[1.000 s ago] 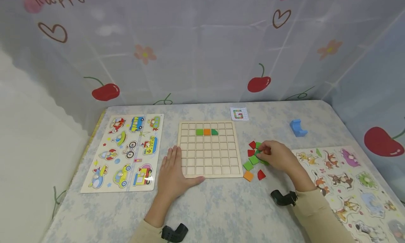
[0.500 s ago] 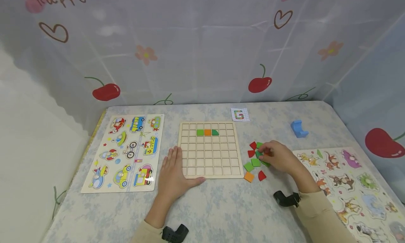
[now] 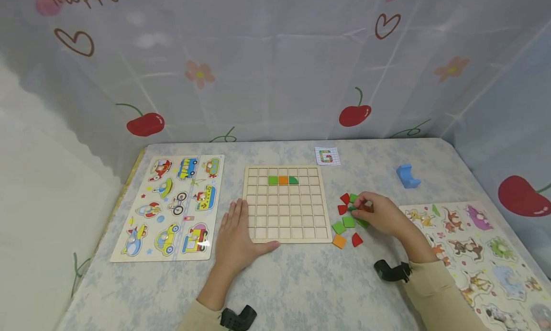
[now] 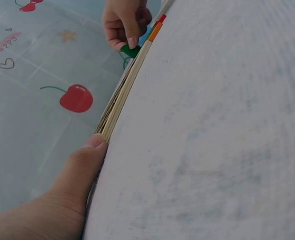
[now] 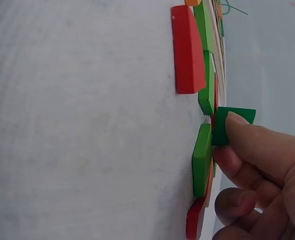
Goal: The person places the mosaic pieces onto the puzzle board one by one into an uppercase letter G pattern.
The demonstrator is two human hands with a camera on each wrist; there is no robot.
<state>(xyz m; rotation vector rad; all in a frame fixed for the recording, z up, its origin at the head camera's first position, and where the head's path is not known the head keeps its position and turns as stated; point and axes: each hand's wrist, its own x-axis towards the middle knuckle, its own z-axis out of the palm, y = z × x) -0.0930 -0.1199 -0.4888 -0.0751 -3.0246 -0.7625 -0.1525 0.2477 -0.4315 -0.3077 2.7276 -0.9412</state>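
Right now I pinch a dark green piece [image 5: 220, 123] between the thumb and fingers of my right hand [image 3: 380, 215], over the loose pieces [image 3: 348, 222] beside the board [image 3: 294, 206]. My left hand [image 3: 234, 242] lies spread along the board's left side, its thumb at the near edge. What matters most, I judge, is that the board's grid lies to the left of the piece, with the filled row of squares [image 3: 283, 180] farther off toward the back of the surface [image 3: 297, 288]. My right hand is the nearer one to the loose pieces. My thumb covers part of the green piece, so I can't make out its whole outline or a long axis, nor whether it clears the surface. My right hand also hides some loose pieces, and the picture on the card [image 3: 327, 156] is too small to read exactly.
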